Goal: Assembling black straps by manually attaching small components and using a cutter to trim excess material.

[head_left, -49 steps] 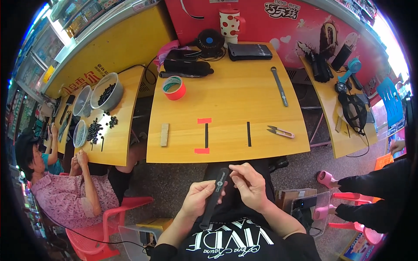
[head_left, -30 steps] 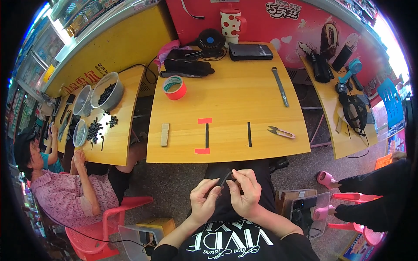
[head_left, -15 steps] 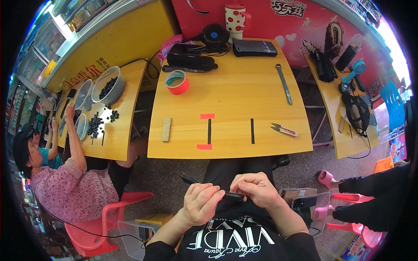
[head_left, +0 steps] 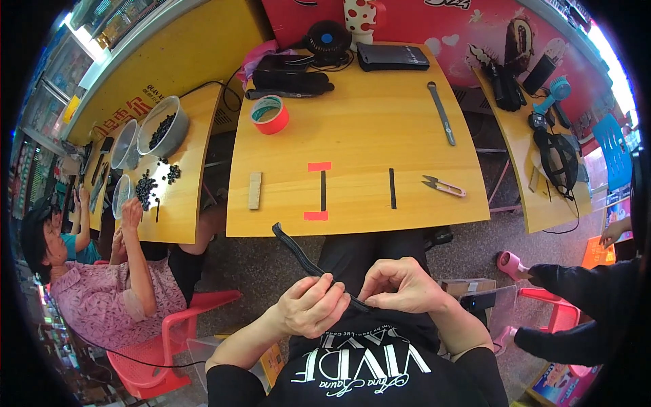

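Strap (head_left: 298, 254), black: held at six o'clock of the table (head_left: 369, 129), gripped snugly in the left hand (head_left: 313, 309), free end pointed to eleven o'clock; near end pinched by the right hand's (head_left: 401, 285) fingertips.

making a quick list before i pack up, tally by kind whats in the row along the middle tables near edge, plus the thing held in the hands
Black strap, held: 1
Thin black strips: 2
Red tape pieces: 2
Tan strip: 1
Small snips: 1
Total: 7
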`<state>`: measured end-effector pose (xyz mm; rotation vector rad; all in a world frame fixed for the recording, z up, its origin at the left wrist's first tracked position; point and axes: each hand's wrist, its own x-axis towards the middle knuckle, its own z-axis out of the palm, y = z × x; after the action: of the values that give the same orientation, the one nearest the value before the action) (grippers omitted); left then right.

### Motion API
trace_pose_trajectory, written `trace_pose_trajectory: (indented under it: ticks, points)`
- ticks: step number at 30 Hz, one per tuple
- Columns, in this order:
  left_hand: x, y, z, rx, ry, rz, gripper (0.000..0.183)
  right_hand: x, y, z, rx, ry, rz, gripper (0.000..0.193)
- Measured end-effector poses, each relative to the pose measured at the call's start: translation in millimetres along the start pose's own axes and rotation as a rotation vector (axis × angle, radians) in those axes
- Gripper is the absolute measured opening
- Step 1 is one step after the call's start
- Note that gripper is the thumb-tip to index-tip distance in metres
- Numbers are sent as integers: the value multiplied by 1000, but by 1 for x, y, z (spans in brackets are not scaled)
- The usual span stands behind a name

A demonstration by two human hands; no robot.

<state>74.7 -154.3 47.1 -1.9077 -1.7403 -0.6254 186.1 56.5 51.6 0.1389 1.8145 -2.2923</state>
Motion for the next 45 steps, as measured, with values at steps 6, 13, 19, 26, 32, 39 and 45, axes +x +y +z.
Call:
trace_pose_trajectory:
  ticks: [6, 13, 19, 26, 32, 39, 45]
  points:
    - [-3, -2, 1, -23, -12, 40, 16, 2, -2, 4, -130, -27, -5, 14]
    - [-21, 2, 11, -65, -4, 62, 19, -1, 0, 18, -539, -88, -286, 19]
    - [-32, 4, 21, -65, -66, -5, 20, 12, 44, 15, -25, 31, -86, 20]
    - [-50, 57, 8, -1140, -62, -1430, 17, 13, 42, 28, -682, 39, -403, 19]
    - [-47, 56, 20, -1746, 91, -1687, 21, 18, 48, 47, -676, 18, -589, 18]
    - [-36, 54, 13, -1714, -5, -1574, 36, 9, 48, 46, -716, 38, -598, 20]
    - [-32, 53, 9, -1692, -55, -1517, 26, 5, 42, 40, -731, 2, -610, 20]
